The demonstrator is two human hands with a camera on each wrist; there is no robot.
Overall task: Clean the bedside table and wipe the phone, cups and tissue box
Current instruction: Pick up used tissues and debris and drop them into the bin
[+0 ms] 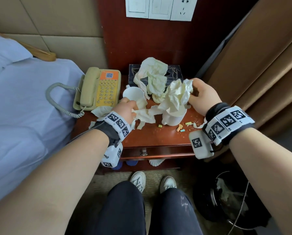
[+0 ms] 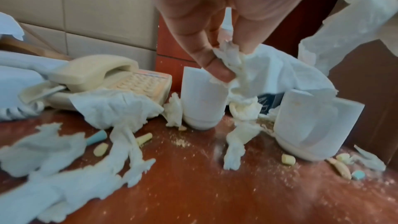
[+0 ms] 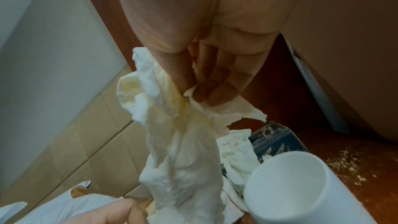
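A: What sits closest to the lens?

B: The person's dark-trousered legs [image 1: 141,209] and white sneakers [image 1: 138,179], then both forearms reaching over the red-brown wooden counter [image 1: 155,138].

A: And the hands?

B: The left hand [image 1: 124,108] pinches a torn strip of crumpled white tissue [image 1: 145,114] between thumb and fingers, right in front of the left white ceramic cup [image 1: 135,97]. The right hand [image 1: 202,95] is clamped on a big wad of yellow-stained white tissue [image 1: 177,95] that hangs just above the right white ceramic cup [image 1: 174,117].

A: What do the cups hold?

B: From the right wrist view, the right white ceramic cup looks bare inside. The other one's mouth shows white from the head camera; I cannot tell more.

A: Take the left cup as the landmark. Where is everything?

B: The beige corded telephone with yellow keypad [image 1: 99,89] stands to its left, touching the bed's edge side of the counter. The dark patterned tissue box [image 1: 174,72] lies behind and to its right, with crumpled sheets [image 1: 152,72] bulging out of the top. The right cup stands to its right, nearer the front edge. Small pastel crumbs and pieces [image 1: 180,128] are scattered to its right front, around the right cup's base.

A: Any other container?

B: A black waste bin [image 1: 226,200] on the floor, well right of and below the cup, holds white crumpled paper.
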